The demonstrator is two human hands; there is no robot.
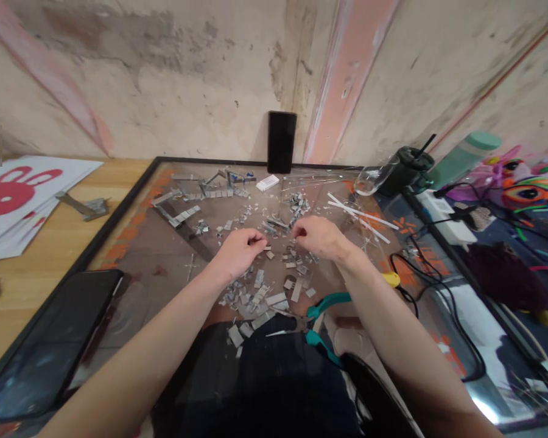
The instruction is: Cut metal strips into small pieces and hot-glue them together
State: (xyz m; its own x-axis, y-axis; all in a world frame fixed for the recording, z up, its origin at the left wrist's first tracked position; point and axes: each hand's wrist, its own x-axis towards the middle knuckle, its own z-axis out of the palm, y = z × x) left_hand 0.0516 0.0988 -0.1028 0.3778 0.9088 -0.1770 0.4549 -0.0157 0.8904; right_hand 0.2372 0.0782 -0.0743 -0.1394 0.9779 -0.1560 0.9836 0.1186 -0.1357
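Observation:
My left hand (242,250) is closed in a pinch over the middle of the glass-like tabletop. A tiny piece shows at its fingertips, too small to name, and I cannot tell whether it is held or lies below. My right hand (320,237) hovers a short way to the right, fingers curled together and their tips turned down; what they hold, if anything, is hidden. Around both hands lie many small grey flat pieces (259,278), with larger ones (277,299) nearer me. Pliers with teal handles (331,301) lie below my right hand, partly behind my forearm.
Grey strip assemblies (210,193) lie at the back left. A dark phone (281,143) leans on the wall; a larger black device (50,344) lies left. White sticks (363,213), black cables (420,274), a dark cup (404,170) and a green bottle (466,158) are right.

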